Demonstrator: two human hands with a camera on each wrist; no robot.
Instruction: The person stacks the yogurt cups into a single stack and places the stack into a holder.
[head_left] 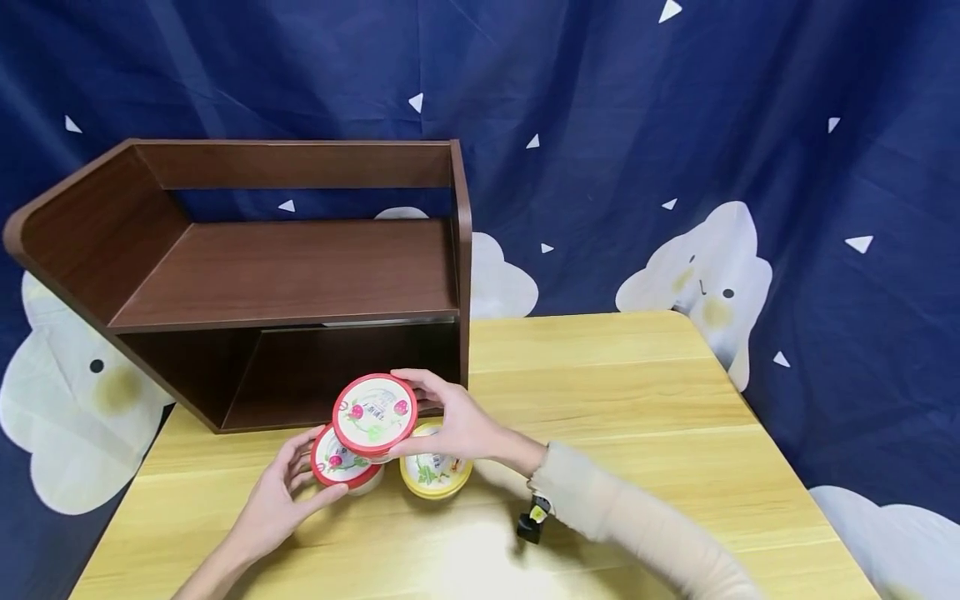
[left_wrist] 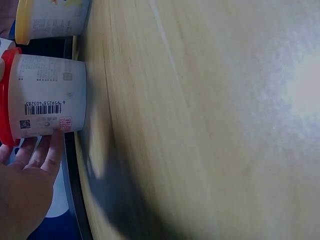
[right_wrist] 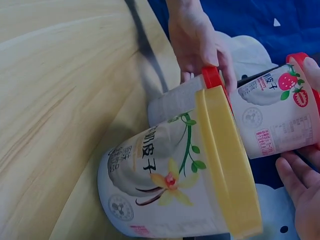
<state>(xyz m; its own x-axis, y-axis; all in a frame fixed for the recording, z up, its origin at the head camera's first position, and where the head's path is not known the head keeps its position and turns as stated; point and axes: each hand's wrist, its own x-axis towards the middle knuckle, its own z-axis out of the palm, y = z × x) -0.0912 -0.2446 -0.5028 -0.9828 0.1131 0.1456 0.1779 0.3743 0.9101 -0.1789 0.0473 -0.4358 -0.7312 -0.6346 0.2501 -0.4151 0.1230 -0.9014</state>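
Grasping a round, red-lidded tub (head_left: 373, 408) between thumb and fingers, the right hand (head_left: 465, 423) holds it raised above the table, its printed lid overlapping the one below. At its 7 o'clock sits a second red tub (head_left: 337, 461), the same tapered, smooth white cylinder, gripped by the left hand (head_left: 272, 497) with thumb and fingers spread around its sides. Toward 4 o'clock from the raised tub, partly covered by the right hand, stands a yellow-lidded tub (right_wrist: 165, 185), its pale wall printed with a vanilla flower and lettering. Beyond, at 11 o'clock, is an angular shelf (head_left: 300, 275) of dark brown, fine-grained boards. Pale, streaky wood grain covers the table (head_left: 600, 392); at 12 o'clock hangs a softly creased blue curtain (head_left: 570, 108) with white triangles and clouds.
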